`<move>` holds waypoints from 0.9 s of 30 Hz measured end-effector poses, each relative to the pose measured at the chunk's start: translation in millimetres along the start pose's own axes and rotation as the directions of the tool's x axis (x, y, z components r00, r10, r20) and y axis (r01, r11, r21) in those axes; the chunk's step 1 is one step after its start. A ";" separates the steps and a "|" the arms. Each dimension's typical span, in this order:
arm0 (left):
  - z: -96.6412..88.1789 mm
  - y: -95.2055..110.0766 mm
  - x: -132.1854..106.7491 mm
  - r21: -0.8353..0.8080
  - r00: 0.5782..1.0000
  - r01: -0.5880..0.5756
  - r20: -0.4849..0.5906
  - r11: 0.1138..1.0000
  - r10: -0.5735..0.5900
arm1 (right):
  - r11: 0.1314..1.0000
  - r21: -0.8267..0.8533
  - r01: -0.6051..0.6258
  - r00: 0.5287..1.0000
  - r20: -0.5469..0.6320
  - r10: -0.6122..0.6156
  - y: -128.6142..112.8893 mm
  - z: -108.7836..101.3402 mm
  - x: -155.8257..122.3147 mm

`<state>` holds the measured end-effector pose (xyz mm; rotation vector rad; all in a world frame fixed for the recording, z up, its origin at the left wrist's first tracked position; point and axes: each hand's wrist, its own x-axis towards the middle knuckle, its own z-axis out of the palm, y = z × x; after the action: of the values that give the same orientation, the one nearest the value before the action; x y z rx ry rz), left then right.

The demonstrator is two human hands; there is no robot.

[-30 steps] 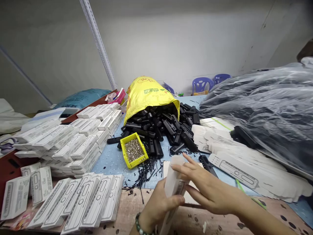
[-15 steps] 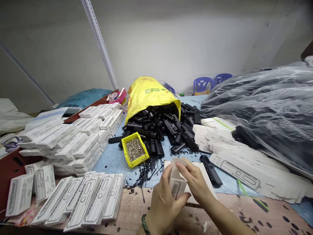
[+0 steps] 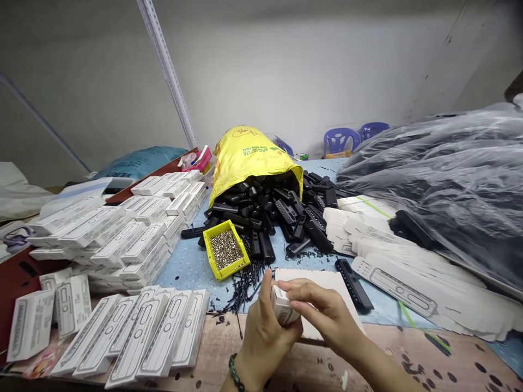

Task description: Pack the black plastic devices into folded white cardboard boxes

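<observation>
Low in the middle, my left hand (image 3: 261, 332) grips a slim white carton box (image 3: 283, 308) that stands on end. My right hand (image 3: 322, 316) has its fingers curled over the box's top end, pressing the flap down. Just behind the hands lies a flat white card sheet (image 3: 322, 283), with a black plastic part (image 3: 353, 284) to its right. A small yellow tray of tiny metal screws (image 3: 224, 249) sits a little beyond, with loose black pins (image 3: 245, 283) scattered beside it.
A yellow sack (image 3: 249, 155) spills black parts (image 3: 278, 212) at centre. Stacks of closed white boxes (image 3: 122, 228) fill the left, with a row (image 3: 139, 332) at the near edge. Flat unfolded cartons (image 3: 400, 261) lie on the right under a clear plastic bag (image 3: 449, 174).
The box has been lowered and its top flap folded shut. My right hand went from open fingers beside the box to curled over its top end.
</observation>
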<state>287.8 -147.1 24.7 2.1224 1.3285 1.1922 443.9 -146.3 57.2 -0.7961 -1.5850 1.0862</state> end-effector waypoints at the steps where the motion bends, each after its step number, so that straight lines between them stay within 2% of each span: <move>1: -2.3 3.0 1.2 -0.035 0.997 0.067 0.051 0.997 -0.066 | 0.999 -0.044 0.018 1.000 0.025 -0.017 1.5 0.7 -1.8; 3: -9.9 10.7 6.1 -0.094 0.968 0.209 0.157 0.973 -0.193 | 0.996 -0.091 0.002 0.998 0.067 0.004 4.4 -0.2 -4.3; 5: -20.4 16.5 12.5 -0.162 0.931 0.308 0.252 0.938 -0.263 | 0.995 -0.048 -0.087 0.994 0.064 0.090 7.1 -4.8 -3.4; 6: -25.7 17.1 15.0 -0.227 0.911 0.353 0.304 0.908 -0.278 | 0.990 0.008 -0.144 0.989 0.024 0.143 8.9 -8.1 -1.3; 8: -33.5 12.8 16.9 -0.384 0.880 0.428 0.384 0.818 -0.279 | 0.957 0.197 -0.215 0.956 -0.157 0.247 14.6 -14.4 5.3; 9: -35.1 8.5 16.0 -0.438 0.888 0.420 0.381 0.795 -0.259 | 0.928 0.305 -0.213 0.916 -0.268 0.299 19.1 -16.5 9.2; 10: -34.7 3.6 14.1 -0.462 0.915 0.362 0.342 0.810 -0.214 | 0.899 0.387 -0.205 0.869 -0.351 0.349 25.0 -17.5 13.1; 11: -32.6 -1.2 11.6 -0.446 0.952 0.251 0.273 0.859 -0.136 | 0.885 0.413 -0.217 0.842 -0.379 0.384 32.4 -17.7 16.9; 12: -29.3 -5.5 9.2 -0.396 0.981 0.101 0.192 0.913 -0.025 | 0.903 0.342 -0.259 0.847 -0.369 0.382 41.1 -17.9 20.6; 13: -25.7 -9.0 7.5 -0.330 0.988 -0.054 0.121 0.942 0.099 | 0.934 0.181 -0.308 0.874 -0.335 0.353 50.8 -19.1 24.5; 14: -22.9 -11.6 6.8 -0.269 0.979 -0.161 0.081 0.949 0.189 | 0.941 -0.034 -0.336 0.903 -0.295 0.312 61.2 -22.4 28.8; 15: -21.5 -13.7 7.3 -0.220 0.976 -0.190 0.063 0.957 0.208 | 0.905 -0.267 -0.331 0.928 -0.268 0.260 71.8 -28.8 33.9; 16: -22.1 -15.6 9.0 -0.170 0.987 -0.135 0.063 0.976 0.148 | 0.847 -0.426 -0.319 0.936 -0.282 0.211 82.1 -38.7 40.0; 17: -24.7 -17.9 11.5 -0.109 0.996 -0.021 0.080 0.994 0.030 | 0.801 -0.503 -0.325 0.930 -0.324 0.174 91.6 -51.7 47.0; 18: -28.9 -20.9 14.2 -0.035 0.987 0.123 0.113 0.992 -0.118 | 0.756 -0.554 -0.349 0.913 -0.384 0.140 100.3 -66.9 54.7; 20: -38.5 -28.9 18.7 0.158 0.902 0.370 0.175 0.916 -0.394 | 0.654 -0.634 -0.413 0.872 -0.481 0.084 114.7 -97.6 71.0; 21: -42.4 -33.7 20.4 0.260 0.863 0.419 0.182 0.870 -0.470 | 0.604 -0.667 -0.436 0.861 -0.504 0.064 120.7 -110.3 78.6; 22: -45.1 -38.7 22.1 0.348 0.845 0.425 0.177 0.835 -0.504 | 0.559 -0.695 -0.452 0.855 -0.516 0.051 126.1 -119.9 85.4; 23: -46.5 -43.6 24.6 0.413 0.849 0.404 0.163 0.816 -0.503 | 0.519 -0.721 -0.460 0.856 -0.515 0.043 131.0 -126.2 91.1; 25: -46.5 -53.9 35.3 0.471 0.891 0.340 0.116 0.814 -0.440 | 0.456 -0.763 -0.458 0.867 -0.497 0.040 139.3 -130.5 98.9; 27: -45.3 -66.3 56.5 0.460 0.920 0.324 0.050 0.826 -0.389 | 0.414 -0.795 -0.443 0.882 -0.470 0.041 145.6 -128.1 101.8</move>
<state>225.7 -71.4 32.3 2.0520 1.9708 0.6089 536.6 32.1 -29.7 -1.9030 -1.6588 0.0997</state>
